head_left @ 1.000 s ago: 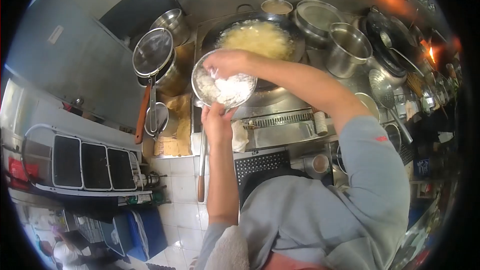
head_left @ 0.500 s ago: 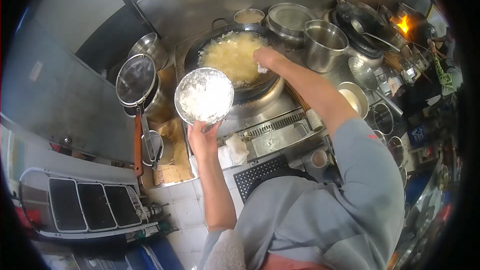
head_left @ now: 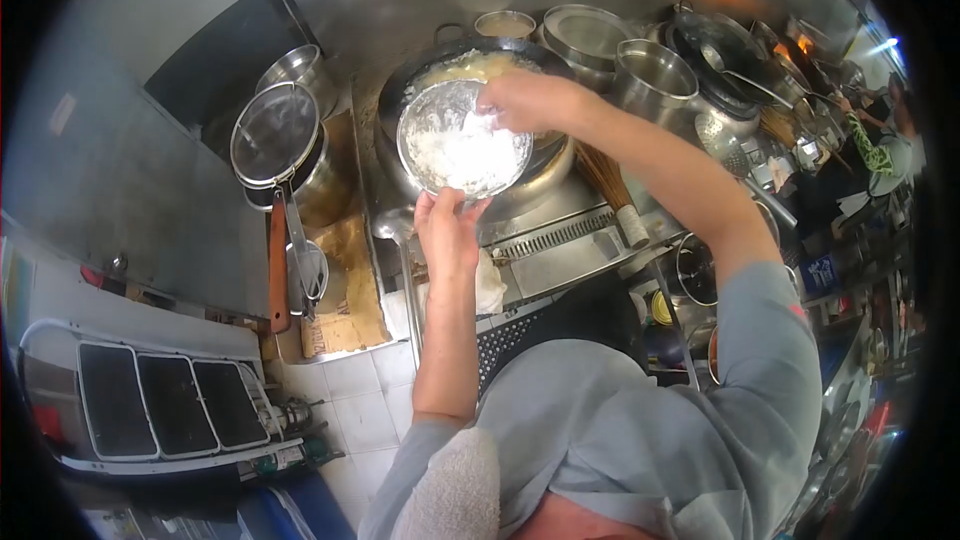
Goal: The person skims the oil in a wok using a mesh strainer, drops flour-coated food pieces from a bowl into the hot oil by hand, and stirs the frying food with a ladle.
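Observation:
My left hand (head_left: 449,222) grips the near rim of a metal bowl (head_left: 418,154) that holds white, floury stuff (head_left: 474,155). The bowl is tilted over the front of a large wok (head_left: 392,100). At the bowl's upper right edge is my right hand (head_left: 522,102), its fingers closed around some of the white stuff. Pale, foamy food (head_left: 465,67) shows in the wok behind the bowl, and the bowl and my right hand hide the rest.
A long-handled strainer (head_left: 275,135) lies on a pot at the left. Metal pots (head_left: 655,75), a perforated ladle (head_left: 722,143) and a bamboo brush (head_left: 603,178) are at the right. Flame burns at the far right, near another person (head_left: 888,155).
Half a second ago my right hand was over the wok's right side; now it is back at the bowl. The bowl has moved right and up, covering more of the wok.

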Motion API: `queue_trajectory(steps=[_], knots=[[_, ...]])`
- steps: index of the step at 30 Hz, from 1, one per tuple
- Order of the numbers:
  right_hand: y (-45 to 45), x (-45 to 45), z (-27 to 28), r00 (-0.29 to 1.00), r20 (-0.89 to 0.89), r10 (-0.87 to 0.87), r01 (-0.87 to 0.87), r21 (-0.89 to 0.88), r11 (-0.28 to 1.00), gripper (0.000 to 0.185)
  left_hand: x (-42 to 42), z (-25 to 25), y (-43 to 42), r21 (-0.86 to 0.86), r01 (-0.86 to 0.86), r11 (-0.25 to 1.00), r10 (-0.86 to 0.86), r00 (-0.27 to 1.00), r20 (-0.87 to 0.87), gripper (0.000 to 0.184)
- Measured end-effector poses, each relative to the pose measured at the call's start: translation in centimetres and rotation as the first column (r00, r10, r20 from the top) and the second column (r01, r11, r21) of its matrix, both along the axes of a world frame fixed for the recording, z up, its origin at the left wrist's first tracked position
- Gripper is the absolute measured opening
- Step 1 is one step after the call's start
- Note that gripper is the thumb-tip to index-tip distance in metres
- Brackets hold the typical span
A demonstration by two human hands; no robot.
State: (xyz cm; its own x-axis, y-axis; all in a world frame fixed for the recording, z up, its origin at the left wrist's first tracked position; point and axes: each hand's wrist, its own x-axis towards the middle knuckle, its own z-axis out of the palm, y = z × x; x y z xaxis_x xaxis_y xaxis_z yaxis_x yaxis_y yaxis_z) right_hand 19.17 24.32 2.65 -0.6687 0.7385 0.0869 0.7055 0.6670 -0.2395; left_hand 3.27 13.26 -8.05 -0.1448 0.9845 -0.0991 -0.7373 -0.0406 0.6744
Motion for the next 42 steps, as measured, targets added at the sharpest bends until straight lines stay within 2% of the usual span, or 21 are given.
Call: queue_trajectory(steps=[1, 4, 5, 8, 9, 13, 16, 17, 20, 23, 29, 30, 32, 35, 38, 40, 42], knots=[[-0.1, -0.1, -0.4, 0.999, 0.02, -0.025, 0.025, -0.011, 1.0, 0.025, 0.2, -0.2, 0.2, 0.003, 0.006, 1.0, -0.006, 1.0, -0.01, 0.029], [0.3, -1.0, -1.9, 0.994, -0.098, 0.054, -0.054, -0.003, 0.999, 0.029, 1.1, -0.2, 0.5, 0.001, -0.004, 1.0, 0.004, 0.999, -0.039, 0.025], [0.0, -1.3, -2.4, 0.968, -0.2, 0.151, -0.136, 0.085, 0.987, 0.03, 1.3, -0.2, 0.7, -0.004, 0.005, 1.0, -0.005, 0.999, -0.04, 0.024], [0.1, -2.8, -2.8, 0.978, -0.031, 0.205, -0.202, 0.068, 0.977, 0.031, 2.0, -0.2, 1.0, -0.006, -0.005, 1.0, 0.004, 0.999, -0.039, 0.022], [0.3, -3.4, -2.5, 0.984, 0.074, 0.164, -0.168, 0.045, 0.985, 0.031, 2.3, 0.1, 0.8, -0.002, -0.021, 1.0, 0.021, 0.999, -0.042, 0.022], [2.8, -4.2, -1.0, 0.973, 0.172, 0.156, -0.144, -0.083, 0.986, 0.028, 3.1, 1.2, 0.4, -0.025, -0.111, 0.993, 0.111, 0.993, -0.032, 0.014], [5.2, -2.6, -1.2, 0.956, 0.024, 0.293, -0.291, -0.065, 0.954, 0.027, 2.5, 1.4, 0.4, -0.038, -0.138, 0.99, 0.136, 0.989, -0.049, 0.016], [4.4, -2.3, -0.2, 0.961, 0.094, 0.261, -0.253, -0.082, 0.964, 0.026, 2.3, 1.1, 0.4, -0.053, -0.141, 0.989, 0.138, 0.989, -0.048, 0.018], [4.5, -1.8, -1.2, 0.917, 0.048, 0.395, -0.389, -0.109, 0.915, 0.022, 2.0, 0.4, 0.3, -0.097, -0.153, 0.983, 0.148, 0.988, -0.051, 0.024], [5.8, -2.1, -1.7, 0.901, -0.019, 0.432, -0.433, -0.033, 0.901, 0.022, 2.9, 1.0, 0.3, -0.091, -0.181, 0.979, 0.177, 0.983, -0.048, 0.028], [6.1, -1.5, 0.5, 0.914, -0.234, 0.332, -0.315, 0.109, 0.943, 0.022, 2.1, -0.3, 0.8, -0.112, -0.21, 0.971, 0.214, 0.977, 0.018, 0.033], [6.3, -1.8, -0.8, 0.938, -0.115, 0.327, -0.322, 0.062, 0.945, 0.022, 1.9, -0.5, 0.8, -0.109, -0.21, 0.972, 0.214, 0.977, 0.02, 0.033], [6.6, -2.4, -2.3, 0.966, 0.015, 0.258, -0.258, 0.079, 0.963, 0.021, 1.4, -0.8, 0.7, -0.099, -0.208, 0.973, 0.212, 0.977, 0.029, 0.034], [9.1, -1.0, -1.5, 0.949, -0.255, 0.183, -0.167, 0.084, 0.982, 0.022, -0.2, -1.5, 0.0, -0.134, -0.183, 0.974, 0.189, 0.981, 0.038, 0.036], [9.2, 1.5, -0.3, 0.951, -0.303, 0.051, -0.026, 0.084, 0.996, 0.023, -3.3, -2.8, -1.5, -0.128, -0.143, 0.981, 0.148, 0.989, 0.029, 0.046], [9.5, 1.8, -2.9, 0.991, -0.132, 0.029, -0.007, 0.169, 0.986, 0.02, -5.0, -2.7, -3.0, -0.142, -0.159, 0.977, 0.158, 0.987, -0.022, 0.049], [8.6, 0.8, -5.6, 0.99, 0.086, -0.11, 0.103, 0.081, 0.991, 0.017, -6.9, -3.3, -4.1, -0.144, -0.159, 0.977, 0.157, 0.987, -0.028, 0.048]])
